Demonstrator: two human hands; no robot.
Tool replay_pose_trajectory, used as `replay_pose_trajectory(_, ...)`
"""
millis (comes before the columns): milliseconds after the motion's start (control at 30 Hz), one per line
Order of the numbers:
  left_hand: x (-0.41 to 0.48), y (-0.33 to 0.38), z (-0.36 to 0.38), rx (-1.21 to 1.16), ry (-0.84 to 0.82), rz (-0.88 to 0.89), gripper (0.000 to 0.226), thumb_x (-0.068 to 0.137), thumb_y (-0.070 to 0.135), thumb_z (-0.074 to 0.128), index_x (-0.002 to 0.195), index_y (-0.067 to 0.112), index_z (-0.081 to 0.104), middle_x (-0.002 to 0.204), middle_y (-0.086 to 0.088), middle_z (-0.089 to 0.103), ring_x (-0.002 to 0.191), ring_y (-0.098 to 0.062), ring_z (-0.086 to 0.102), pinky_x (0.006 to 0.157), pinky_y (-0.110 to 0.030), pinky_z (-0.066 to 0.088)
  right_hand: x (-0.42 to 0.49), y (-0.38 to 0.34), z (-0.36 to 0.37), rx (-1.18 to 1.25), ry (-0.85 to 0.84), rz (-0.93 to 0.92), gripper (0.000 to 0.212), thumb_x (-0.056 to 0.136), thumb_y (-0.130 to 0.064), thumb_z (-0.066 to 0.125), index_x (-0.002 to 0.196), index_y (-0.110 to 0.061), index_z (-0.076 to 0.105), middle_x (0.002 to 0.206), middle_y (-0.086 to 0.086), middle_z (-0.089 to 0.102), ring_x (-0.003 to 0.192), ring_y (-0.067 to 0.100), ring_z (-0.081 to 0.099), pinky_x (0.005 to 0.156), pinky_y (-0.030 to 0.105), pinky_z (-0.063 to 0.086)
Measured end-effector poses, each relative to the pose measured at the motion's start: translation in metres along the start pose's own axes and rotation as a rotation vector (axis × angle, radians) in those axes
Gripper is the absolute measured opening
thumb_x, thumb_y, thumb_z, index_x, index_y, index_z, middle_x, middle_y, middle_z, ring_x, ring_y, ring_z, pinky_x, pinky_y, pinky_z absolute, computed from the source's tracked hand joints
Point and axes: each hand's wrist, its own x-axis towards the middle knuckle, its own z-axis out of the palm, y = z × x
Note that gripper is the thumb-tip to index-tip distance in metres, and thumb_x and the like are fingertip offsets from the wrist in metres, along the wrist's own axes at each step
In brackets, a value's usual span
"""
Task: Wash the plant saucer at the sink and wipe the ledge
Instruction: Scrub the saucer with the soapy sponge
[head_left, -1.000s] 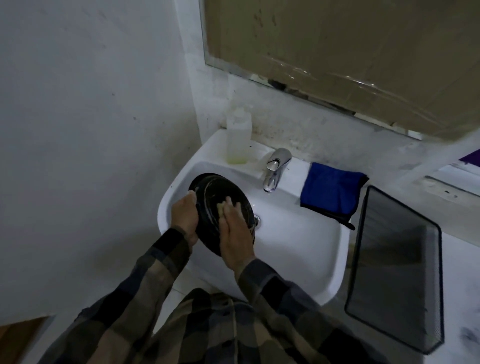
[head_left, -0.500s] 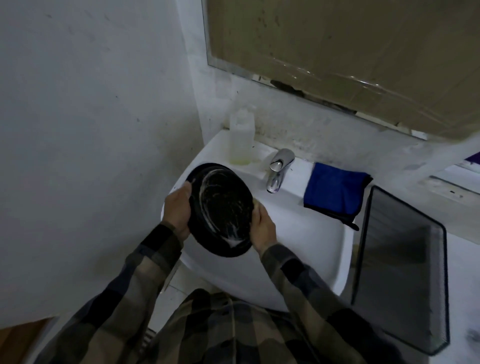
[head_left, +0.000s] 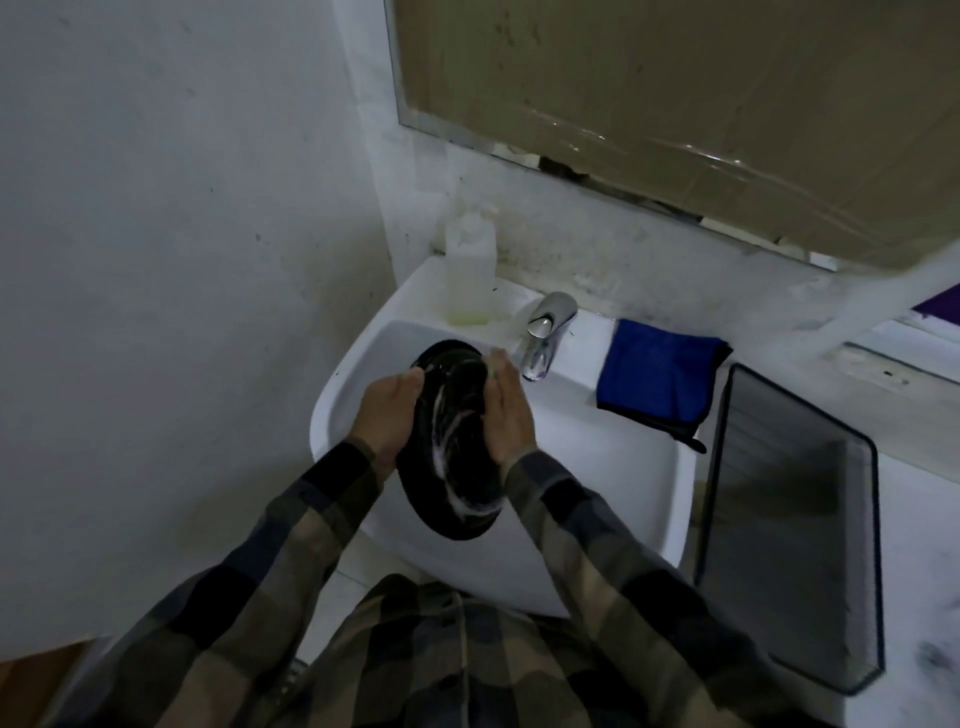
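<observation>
At the far left a grey, speckled wall (head_left: 156, 260) is seen. The left hand (head_left: 387, 415) is closed round the 9 o'clock rim of the black plant saucer (head_left: 457, 467); how its fingers lie behind the rim is hidden. The saucer is held tilted, almost on edge, above the bowl of the white sink (head_left: 597, 467), and white suds are streaked across its inner face. At 12 o'clock from the saucer a translucent pump bottle (head_left: 467, 270) stands on the sink's back rim with a little yellow-green liquid at its bottom; any writing on it is too blurred to be read. The right hand (head_left: 506, 410) is laid flat against the saucer's inner face, fingers straight and pointed towards 12 o'clock; whether anything is kept beneath the palm cannot be told. Half a second earlier this hand was held at the saucer's 3 o'clock rim and the sudsy face was turned more towards the camera. A chrome tap (head_left: 545, 338) is mounted at 1 o'clock from the saucer, just beside the right fingertips. A folded blue cloth (head_left: 660, 379) is draped over the sink's rim at 3 o'clock from the tap, as before. Further right a black mesh tray (head_left: 789, 519) rests on a white table (head_left: 924, 519), and a grimy ledge (head_left: 883, 371) runs at 12 o'clock from the tray.
</observation>
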Motion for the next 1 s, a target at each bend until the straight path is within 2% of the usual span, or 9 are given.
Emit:
replay_pose_trajectory(100,0.010,0.016,-0.014,-0.105,0.088,0.057,0.025,0.100,0.024,0.043,0.109,0.009,0.061,0.100,-0.007,0.063,0.088,-0.024,0.058,0.081,-0.031,0.044,-0.023,0.019,-0.004,0.123,0.054,0.209,0.047,0.103,-0.033,0.023,0.148,-0.021,0.024,0.154,-0.003,0.027,0.142,0.014,0.024,0.107,0.012,0.013)
replay_pose_trajectory(200,0.023,0.021,-0.018,-0.267,0.131,-0.017,0.026,0.098,0.026,0.046,0.112,0.011,0.061,0.100,-0.008,0.066,0.083,-0.020,0.063,0.079,-0.031,0.048,-0.054,0.012,0.016,0.206,0.177,0.215,0.050,0.102,-0.035,0.025,0.147,-0.013,0.025,0.155,0.000,0.022,0.144,0.016,0.018,0.113,0.019,0.011)
replay_pose_trajectory(300,0.022,0.015,-0.004,-0.306,0.159,-0.071,0.026,0.100,0.026,0.042,0.106,0.010,0.062,0.094,-0.007,0.068,0.083,-0.021,0.064,0.078,-0.031,0.051,-0.076,-0.014,0.041,0.020,0.181,-0.034,0.070,0.096,-0.054,0.018,0.145,-0.006,0.028,0.151,-0.002,0.020,0.144,0.016,0.005,0.117,0.028,0.004)
replay_pose_trajectory(433,0.017,0.004,-0.002,-0.261,0.086,-0.139,0.031,0.100,0.026,0.039,0.097,0.008,0.065,0.097,-0.013,0.069,0.090,-0.026,0.066,0.084,-0.036,0.053,-0.073,-0.042,0.031,-0.203,0.116,-0.491,0.047,0.096,-0.021,0.032,0.139,-0.004,0.033,0.145,0.015,0.040,0.143,0.017,0.011,0.117,0.035,0.014)
replay_pose_trajectory(533,0.011,0.002,-0.008,-0.027,-0.097,-0.080,0.032,0.101,0.019,0.037,0.117,0.002,0.060,0.122,-0.026,0.060,0.110,-0.036,0.060,0.101,-0.047,0.045,-0.047,-0.057,0.021,-0.270,-0.031,-0.648,0.045,0.096,-0.016,0.031,0.136,-0.002,0.043,0.145,0.017,0.041,0.144,0.028,0.013,0.117,0.043,0.014)
replay_pose_trajectory(600,0.006,-0.002,-0.008,0.100,-0.169,0.014,0.031,0.102,0.018,0.035,0.122,0.011,0.057,0.127,-0.023,0.058,0.113,-0.035,0.059,0.103,-0.047,0.043,-0.025,-0.065,0.014,-0.244,-0.124,-0.543,0.042,0.098,-0.016,0.031,0.136,-0.008,0.048,0.143,0.012,0.046,0.142,0.035,0.019,0.117,0.045,0.014)
replay_pose_trajectory(700,-0.001,-0.005,-0.008,0.062,-0.142,0.050,0.032,0.102,0.032,0.035,0.115,0.022,0.063,0.120,-0.005,0.065,0.107,-0.020,0.061,0.100,-0.036,0.045,0.008,-0.077,0.002,-0.195,-0.202,-0.313,0.038,0.099,-0.022,0.035,0.131,-0.015,0.055,0.134,0.008,0.056,0.136,0.025,0.036,0.111,0.032,0.022)
replay_pose_trajectory(833,-0.006,-0.005,-0.018,0.158,-0.040,0.160,0.032,0.102,0.025,0.037,0.107,0.012,0.066,0.101,0.001,0.064,0.085,-0.006,0.060,0.075,-0.013,0.043,0.036,-0.067,-0.010,-0.088,-0.193,0.005,0.031,0.096,-0.022,0.041,0.101,-0.013,0.070,0.109,0.006,0.068,0.107,0.020,0.057,0.081,0.020,0.036)
replay_pose_trajectory(1000,-0.003,-0.010,-0.037,0.168,0.040,0.176,0.026,0.100,0.019,0.043,0.086,0.012,0.064,0.080,0.008,0.062,0.072,-0.001,0.054,0.070,-0.022,0.043,0.027,-0.041,-0.010,-0.141,-0.067,0.197,0.036,0.099,-0.031,0.030,0.080,-0.006,0.047,0.100,0.022,0.058,0.092,0.024,0.052,0.075,0.028,0.030)
